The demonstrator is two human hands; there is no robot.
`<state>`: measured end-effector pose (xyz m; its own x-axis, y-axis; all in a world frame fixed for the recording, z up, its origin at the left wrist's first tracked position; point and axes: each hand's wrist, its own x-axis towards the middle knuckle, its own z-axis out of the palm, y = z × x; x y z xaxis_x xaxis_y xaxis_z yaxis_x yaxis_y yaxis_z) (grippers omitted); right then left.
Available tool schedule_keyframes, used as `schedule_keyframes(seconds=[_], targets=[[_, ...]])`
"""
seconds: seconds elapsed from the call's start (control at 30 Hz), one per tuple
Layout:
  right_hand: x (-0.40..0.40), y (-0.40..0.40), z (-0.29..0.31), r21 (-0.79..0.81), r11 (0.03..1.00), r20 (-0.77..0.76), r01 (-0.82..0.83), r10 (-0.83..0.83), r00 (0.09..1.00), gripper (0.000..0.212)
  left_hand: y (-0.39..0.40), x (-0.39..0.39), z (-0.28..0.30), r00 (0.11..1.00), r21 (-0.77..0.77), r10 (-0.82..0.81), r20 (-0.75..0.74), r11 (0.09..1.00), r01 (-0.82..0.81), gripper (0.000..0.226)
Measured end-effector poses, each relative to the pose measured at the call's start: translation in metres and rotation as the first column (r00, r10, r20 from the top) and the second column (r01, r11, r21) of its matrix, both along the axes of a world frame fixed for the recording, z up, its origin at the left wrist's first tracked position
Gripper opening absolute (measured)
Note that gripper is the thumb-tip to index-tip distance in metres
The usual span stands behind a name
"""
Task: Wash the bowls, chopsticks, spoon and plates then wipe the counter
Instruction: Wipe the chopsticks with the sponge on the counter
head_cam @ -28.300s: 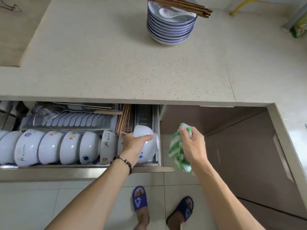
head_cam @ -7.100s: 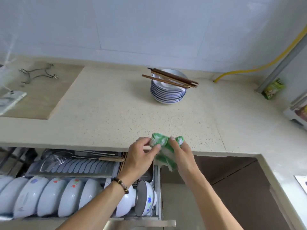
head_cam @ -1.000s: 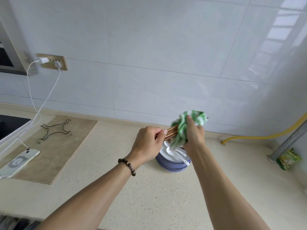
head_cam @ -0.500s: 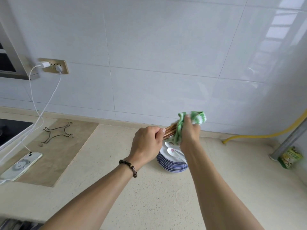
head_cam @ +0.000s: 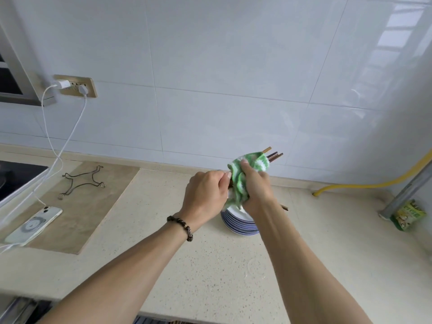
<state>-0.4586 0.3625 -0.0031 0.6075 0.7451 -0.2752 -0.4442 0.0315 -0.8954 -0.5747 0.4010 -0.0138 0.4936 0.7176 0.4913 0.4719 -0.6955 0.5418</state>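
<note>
My left hand [head_cam: 205,195] grips one end of a bundle of brown chopsticks [head_cam: 274,155] above the counter. My right hand [head_cam: 256,185] holds a green-and-white cloth [head_cam: 243,176] wrapped around the bundle, and the far tips stick out past the cloth toward the wall. Below the hands sits a stack of blue-rimmed plates [head_cam: 238,224], mostly hidden by my right wrist. One more chopstick end [head_cam: 284,208] shows to the right of that wrist. The spoon is not visible.
The beige counter [head_cam: 210,265] runs to a white tiled wall. At left lie a phone [head_cam: 32,224] on a charging cable, a wire trivet [head_cam: 81,181] and a stove edge. A yellow hose [head_cam: 374,182], a metal pipe and a green packet [head_cam: 408,215] are at right.
My right hand with the cloth has slid down the chopsticks toward my left hand, baring more of the far tips. The view has shifted slightly.
</note>
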Motion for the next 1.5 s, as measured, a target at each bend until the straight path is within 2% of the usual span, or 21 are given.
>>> schedule_keyframes(seconds=[0.07, 0.13, 0.23, 0.3, 0.37, 0.43, 0.57, 0.67, 0.7, 0.73, 0.77, 0.8, 0.83, 0.87, 0.93, 1.0, 1.07, 1.2, 1.33, 1.43, 1.5], targets=[[0.027, 0.000, 0.007, 0.052, 0.992, -0.081, 0.112, -0.107, 0.991, 0.019, -0.002, -0.007, -0.001, 0.999, 0.002, -0.049, -0.007, 0.999, 0.049, 0.057], [0.034, 0.002, 0.007, 0.051, 0.985, -0.061, 0.164, -0.161, 0.985, 0.025, -0.002, -0.007, 0.001, 0.998, 0.016, -0.054, -0.010, 0.998, 0.055, 0.055], [0.001, -0.002, -0.001, 0.007, 1.000, 0.074, 0.001, -0.001, 0.997, 0.022, 0.001, 0.001, 0.001, 0.999, -0.007, -0.004, 0.032, 1.000, 0.004, 0.054], [-0.003, -0.005, -0.001, 0.012, 0.998, 0.045, -0.061, 0.061, 0.997, 0.022, 0.003, 0.000, -0.003, 0.998, -0.023, -0.027, 0.056, 0.999, 0.029, 0.055], [0.018, -0.004, 0.005, 0.051, 0.998, -0.041, 0.039, -0.037, 0.998, 0.024, 0.004, -0.008, -0.005, 0.995, -0.014, -0.085, 0.048, 0.996, 0.085, 0.056], [0.033, -0.003, 0.012, 0.026, 0.990, -0.037, 0.140, -0.139, 0.990, 0.023, 0.003, -0.012, -0.009, 0.993, -0.008, -0.105, 0.058, 0.994, 0.106, 0.054], [-0.004, -0.001, 0.008, 0.011, 0.998, 0.123, -0.059, 0.058, 0.991, 0.020, 0.003, -0.009, -0.014, 0.991, 0.035, -0.010, 0.131, 0.999, 0.006, 0.046], [0.000, -0.003, 0.002, -0.094, 0.983, 0.235, -0.156, 0.174, 0.956, 0.023, -0.002, -0.024, -0.025, 1.000, 0.132, -0.009, -0.029, 0.991, 0.013, 0.049], [0.008, -0.005, 0.000, -0.178, 0.970, 0.365, -0.163, 0.219, 0.905, 0.023, 0.001, -0.033, -0.027, 0.993, 0.161, 0.017, -0.117, 0.987, 0.002, 0.054], [0.016, -0.008, -0.003, -0.299, 0.940, 0.536, -0.162, 0.306, 0.787, 0.022, 0.009, -0.042, -0.027, 0.982, 0.194, 0.067, -0.177, 0.980, -0.032, 0.053], [0.021, -0.012, -0.009, -0.433, 0.891, 0.686, -0.140, 0.426, 0.591, 0.021, 0.017, -0.050, -0.025, 0.974, 0.238, 0.122, -0.193, 0.968, -0.074, 0.043], [0.025, -0.014, -0.016, -0.552, 0.829, 0.764, -0.093, 0.547, 0.343, 0.022, 0.026, -0.054, -0.020, 0.962, 0.279, 0.160, -0.222, 0.956, -0.094, 0.033], [0.025, -0.017, -0.023, -0.634, 0.773, 0.766, -0.034, 0.633, 0.111, 0.021, 0.033, -0.057, -0.014, 0.947, 0.323, 0.181, -0.265, 0.942, -0.090, 0.038], [0.025, -0.019, -0.030, -0.677, 0.736, 0.733, 0.020, 0.677, -0.066, 0.022, 0.039, -0.057, -0.007, 0.925, 0.384, 0.165, -0.343, 0.923, -0.023, 0.054], [0.022, -0.022, -0.039, -0.672, 0.738, 0.697, 0.061, 0.658, -0.286, 0.030, 0.044, -0.052, 0.007, 0.794, 0.411, 0.083, -0.602, 0.885, 0.219, 0.068], [0.016, -0.024, -0.038, -0.612, 0.789, 0.723, 0.046, 0.582, -0.372, 0.026, 0.041, -0.046, 0.015, 0.584, 0.269, 0.009, -0.812, 0.893, 0.360, 0.050], [0.014, -0.027, -0.034, -0.533, 0.846, 0.756, 0.012, 0.483, -0.441, 0.020, 0.038, -0.046, 0.015, 0.495, 0.178, -0.034, -0.868, 0.910, 0.375, 0.041], [0.051, -0.048, -0.027, -0.510, 0.860, 0.738, -0.031, 0.419, -0.529, 0.034, 0.043, -0.062, 0.004, 0.541, 0.271, -0.012, -0.841, 0.856, 0.441, 0.034], [0.072, -0.059, -0.032, -0.421, 0.903, 0.697, 0.090, 0.385, -0.605, 0.025, 0.047, -0.069, -0.001, 0.552, 0.289, 0.038, -0.833, 0.881, 0.376, 0.026], [0.033, -0.038, -0.039, -0.395, 0.918, 0.705, -0.029, 0.282, -0.651, 0.018, 0.028, -0.037, -0.004, 0.540, 0.228, -0.045, -0.840, 0.874, 0.428, 0.022], [0.031, -0.037, -0.039, -0.399, 0.911, 0.727, -0.108, 0.243, -0.642, 0.017, 0.025, -0.032, -0.003, 0.533, 0.216, -0.053, -0.844, 0.878, 0.428, 0.023]])
